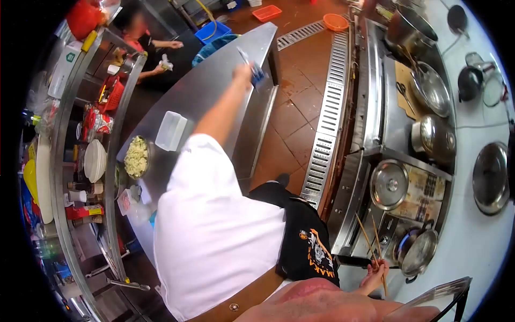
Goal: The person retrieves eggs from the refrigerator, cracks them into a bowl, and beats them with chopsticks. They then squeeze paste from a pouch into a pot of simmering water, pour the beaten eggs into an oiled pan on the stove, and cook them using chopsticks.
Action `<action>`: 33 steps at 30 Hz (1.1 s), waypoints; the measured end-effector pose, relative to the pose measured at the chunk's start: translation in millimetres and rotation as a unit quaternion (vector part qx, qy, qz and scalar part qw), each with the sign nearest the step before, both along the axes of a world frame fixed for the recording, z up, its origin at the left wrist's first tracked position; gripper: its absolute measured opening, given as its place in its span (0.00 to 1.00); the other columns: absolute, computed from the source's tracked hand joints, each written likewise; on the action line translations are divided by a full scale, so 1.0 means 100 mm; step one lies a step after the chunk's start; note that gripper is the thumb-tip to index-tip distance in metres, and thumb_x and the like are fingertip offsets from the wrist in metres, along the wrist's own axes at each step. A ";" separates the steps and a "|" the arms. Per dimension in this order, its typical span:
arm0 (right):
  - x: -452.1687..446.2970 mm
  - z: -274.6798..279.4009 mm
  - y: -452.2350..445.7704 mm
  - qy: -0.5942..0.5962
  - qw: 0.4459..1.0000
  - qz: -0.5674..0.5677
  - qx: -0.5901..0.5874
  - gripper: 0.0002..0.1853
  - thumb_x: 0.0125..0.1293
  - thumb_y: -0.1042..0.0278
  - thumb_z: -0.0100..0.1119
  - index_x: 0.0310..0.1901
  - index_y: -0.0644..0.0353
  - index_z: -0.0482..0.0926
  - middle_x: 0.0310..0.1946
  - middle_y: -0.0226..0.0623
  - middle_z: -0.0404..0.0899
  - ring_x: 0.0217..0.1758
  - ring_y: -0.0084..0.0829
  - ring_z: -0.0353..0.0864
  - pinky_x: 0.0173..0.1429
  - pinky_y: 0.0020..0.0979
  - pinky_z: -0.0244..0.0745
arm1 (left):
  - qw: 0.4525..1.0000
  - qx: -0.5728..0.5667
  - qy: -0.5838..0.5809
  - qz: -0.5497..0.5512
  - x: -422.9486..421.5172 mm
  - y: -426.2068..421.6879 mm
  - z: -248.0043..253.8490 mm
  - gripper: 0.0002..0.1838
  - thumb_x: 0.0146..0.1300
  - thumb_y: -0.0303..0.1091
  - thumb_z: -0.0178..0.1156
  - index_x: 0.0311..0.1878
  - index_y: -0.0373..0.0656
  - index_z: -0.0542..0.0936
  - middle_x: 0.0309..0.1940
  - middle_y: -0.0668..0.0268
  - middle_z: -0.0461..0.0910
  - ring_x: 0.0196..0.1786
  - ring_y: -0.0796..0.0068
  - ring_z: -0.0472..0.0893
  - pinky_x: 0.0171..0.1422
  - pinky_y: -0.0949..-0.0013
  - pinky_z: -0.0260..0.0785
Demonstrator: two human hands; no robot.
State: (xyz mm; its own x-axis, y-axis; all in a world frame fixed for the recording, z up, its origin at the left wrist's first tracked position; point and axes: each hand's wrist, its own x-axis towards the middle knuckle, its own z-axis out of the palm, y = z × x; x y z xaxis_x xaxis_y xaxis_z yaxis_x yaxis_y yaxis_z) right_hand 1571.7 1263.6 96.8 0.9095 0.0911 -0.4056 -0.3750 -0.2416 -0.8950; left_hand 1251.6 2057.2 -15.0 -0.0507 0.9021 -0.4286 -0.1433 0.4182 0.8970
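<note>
My left hand (pixel 243 77) is stretched far out over the edge of the steel counter (pixel 209 91). Its fingers are closed around a blue-and-white object (pixel 258 74) that is too blurred to name. In my right hand (pixel 374 275) I hold a pair of long wooden chopsticks (pixel 367 236), their tips apart. That hand is beside a two-handled pan (pixel 420 253) on a burner, where a bluish flame shows. A round metal lid (pixel 389 184) rests beyond the chopstick tips.
Pale chopped food (pixel 137 157) and a clear plastic container (pixel 173 131) stand on the counter. Loaded shelves (pixel 61 177) line the left. A co-worker (pixel 145 43) is behind the counter. Scissors (pixel 406 97) and a large pot (pixel 410 31) sit along the stove; a drain grate (pixel 328 115) crosses the floor.
</note>
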 end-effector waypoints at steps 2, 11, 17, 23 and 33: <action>-0.02 -0.03 0.17 0.001 1.000 0.008 0.021 0.12 0.70 0.61 0.49 0.51 0.54 0.73 0.41 0.31 0.79 0.39 0.23 0.79 0.38 0.22 0.73 | 0.988 -0.025 -0.133 0.076 -0.25 0.63 0.61 0.15 0.58 0.37 0.64 0.43 0.37 0.77 0.34 0.60 0.80 0.31 0.64 0.80 0.36 0.58 0.73; -0.50 -0.32 -0.14 0.019 1.000 0.005 0.003 0.14 0.72 0.60 0.46 0.54 0.53 0.72 0.47 0.31 0.78 0.47 0.26 0.78 0.51 0.28 0.72 | 0.942 -0.013 -0.223 0.252 -0.99 1.24 -0.02 0.45 0.67 0.67 0.34 0.71 0.34 0.50 0.66 0.46 0.60 0.66 0.52 0.66 0.65 0.53 0.64; -0.70 -0.61 -0.22 0.042 0.992 -0.093 0.069 0.19 0.70 0.59 0.50 0.58 0.57 0.70 0.49 0.37 0.78 0.52 0.33 0.77 0.55 0.35 0.71 | 0.937 -0.130 -0.231 -0.229 0.35 -1.64 -1.08 0.19 0.67 0.47 0.50 0.44 0.39 0.75 0.32 0.56 0.80 0.33 0.63 0.78 0.39 0.62 0.72; -0.50 -1.03 -0.63 -0.075 0.960 -0.270 0.022 0.18 0.69 0.56 0.50 0.52 0.60 0.74 0.39 0.38 0.79 0.39 0.32 0.81 0.43 0.31 0.78 | 0.871 -0.237 -0.014 -0.430 1.12 -3.36 -1.08 0.19 0.66 0.46 0.58 0.53 0.43 0.74 0.41 0.61 0.80 0.40 0.73 0.80 0.41 0.71 0.73; 0.08 -2.28 -0.85 -0.067 0.879 -0.384 0.274 0.09 0.67 0.66 0.56 0.43 0.61 0.72 0.29 0.40 0.78 0.24 0.33 0.78 0.29 0.30 0.77 | 0.913 -0.192 0.200 -0.300 0.14 -3.47 -1.22 0.11 0.66 0.33 0.56 0.48 0.38 0.73 0.29 0.62 0.76 0.25 0.75 0.73 0.25 0.73 0.64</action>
